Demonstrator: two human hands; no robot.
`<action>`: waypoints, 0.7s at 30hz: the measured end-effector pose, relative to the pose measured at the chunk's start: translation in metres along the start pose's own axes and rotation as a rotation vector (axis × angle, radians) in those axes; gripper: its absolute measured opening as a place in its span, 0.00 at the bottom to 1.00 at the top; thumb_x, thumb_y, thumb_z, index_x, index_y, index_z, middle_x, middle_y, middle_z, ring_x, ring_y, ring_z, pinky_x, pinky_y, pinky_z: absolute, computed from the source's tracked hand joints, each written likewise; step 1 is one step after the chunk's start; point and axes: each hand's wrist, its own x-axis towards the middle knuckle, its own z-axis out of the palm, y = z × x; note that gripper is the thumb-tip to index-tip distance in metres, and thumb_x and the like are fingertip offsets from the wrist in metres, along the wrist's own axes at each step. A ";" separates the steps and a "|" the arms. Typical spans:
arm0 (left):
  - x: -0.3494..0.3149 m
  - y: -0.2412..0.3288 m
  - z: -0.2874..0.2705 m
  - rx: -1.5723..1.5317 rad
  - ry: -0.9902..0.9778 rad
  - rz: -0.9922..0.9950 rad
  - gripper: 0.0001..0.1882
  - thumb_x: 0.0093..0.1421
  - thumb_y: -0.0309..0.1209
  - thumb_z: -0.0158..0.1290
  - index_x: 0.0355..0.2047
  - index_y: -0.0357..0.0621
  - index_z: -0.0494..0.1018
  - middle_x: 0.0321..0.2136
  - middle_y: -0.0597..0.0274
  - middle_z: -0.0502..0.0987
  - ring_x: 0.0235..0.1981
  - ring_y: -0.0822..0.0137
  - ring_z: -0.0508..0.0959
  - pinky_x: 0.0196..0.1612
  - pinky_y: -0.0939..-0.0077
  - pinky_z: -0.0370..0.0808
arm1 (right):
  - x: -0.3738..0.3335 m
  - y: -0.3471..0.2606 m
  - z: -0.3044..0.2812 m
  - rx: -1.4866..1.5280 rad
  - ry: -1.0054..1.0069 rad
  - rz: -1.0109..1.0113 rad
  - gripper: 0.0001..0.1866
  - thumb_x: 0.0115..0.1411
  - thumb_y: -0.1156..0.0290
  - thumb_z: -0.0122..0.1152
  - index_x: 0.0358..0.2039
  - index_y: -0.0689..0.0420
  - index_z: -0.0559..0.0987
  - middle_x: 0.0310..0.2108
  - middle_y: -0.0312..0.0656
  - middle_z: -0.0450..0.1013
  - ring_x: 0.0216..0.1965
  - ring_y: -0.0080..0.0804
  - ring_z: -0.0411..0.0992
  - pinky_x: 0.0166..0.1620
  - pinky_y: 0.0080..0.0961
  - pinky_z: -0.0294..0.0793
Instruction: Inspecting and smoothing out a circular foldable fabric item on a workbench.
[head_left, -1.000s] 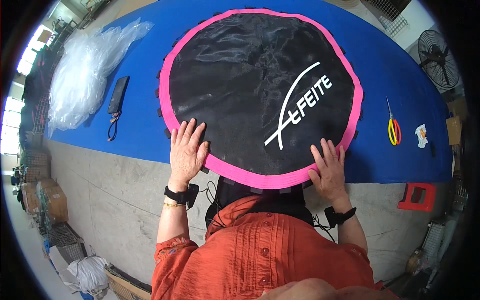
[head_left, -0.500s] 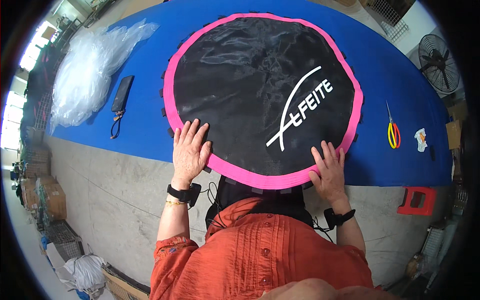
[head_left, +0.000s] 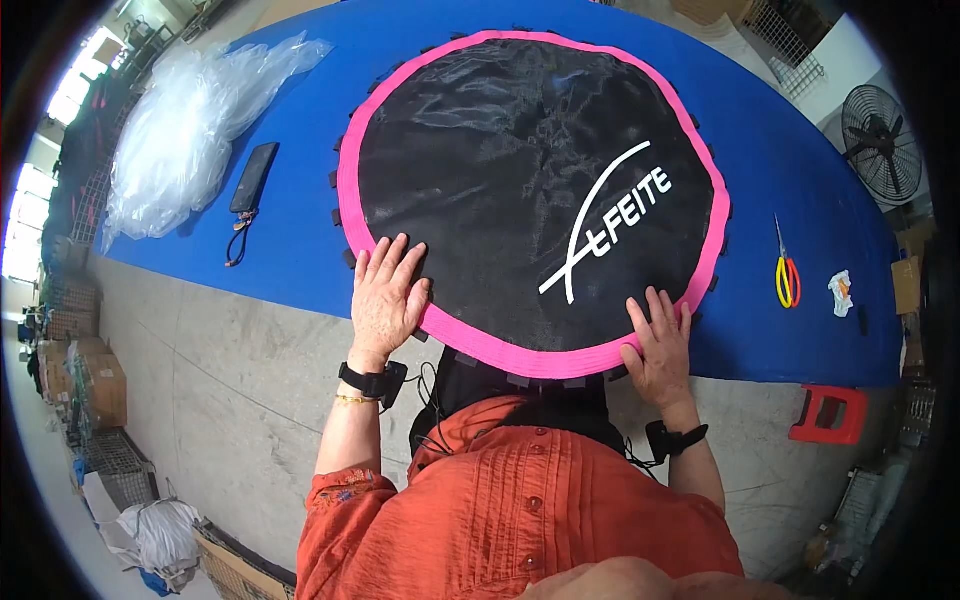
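Observation:
A round black trampoline mat (head_left: 470, 220) with a pink stitched border and a white printed design lies flat on a blue-covered table. Small dark tabs stick out around its edge, and the near edge overhangs the table toward my lap. My left hand (head_left: 388, 300) rests on the border at the near left, fingers stretched onto the black fabric. On the near right edge lies my right hand (head_left: 661, 345), its fingers extended over the pink border and its thumb apart. Neither hand grips anything that I can see.
Clear plastic wrapping (head_left: 175, 140) is heaped on the table's left, beside a dark phone (head_left: 255, 178) with a cord strap. Scissors (head_left: 787, 275) with yellow and orange handles and a crumpled white wrapper (head_left: 841, 293) lie on the right. A red stool (head_left: 829, 415) and a black fan (head_left: 881, 140) stand beyond.
The view has shifted slightly, so the table and its contents appear a little displaced. Both hands keep nearly the same places on the mat's border.

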 end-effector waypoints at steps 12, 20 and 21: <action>0.000 0.001 -0.001 0.003 0.008 0.002 0.26 0.65 0.43 0.53 0.64 0.55 0.72 0.66 0.55 0.69 0.69 0.51 0.65 0.73 0.49 0.52 | 0.000 -0.001 0.000 0.006 0.016 -0.003 0.36 0.70 0.40 0.43 0.68 0.53 0.69 0.70 0.54 0.60 0.70 0.57 0.57 0.71 0.63 0.45; 0.000 0.002 -0.002 0.007 0.014 0.005 0.26 0.65 0.43 0.54 0.64 0.55 0.72 0.66 0.55 0.70 0.69 0.51 0.65 0.73 0.49 0.52 | 0.000 -0.002 -0.001 0.008 0.015 0.001 0.35 0.70 0.42 0.45 0.67 0.52 0.70 0.70 0.54 0.59 0.71 0.57 0.57 0.71 0.63 0.45; 0.000 0.002 -0.001 0.004 0.013 0.003 0.26 0.65 0.43 0.54 0.64 0.55 0.72 0.66 0.55 0.70 0.69 0.51 0.65 0.73 0.49 0.52 | 0.000 -0.002 -0.002 0.009 0.010 0.007 0.34 0.70 0.43 0.45 0.67 0.52 0.70 0.70 0.54 0.59 0.71 0.57 0.57 0.71 0.63 0.45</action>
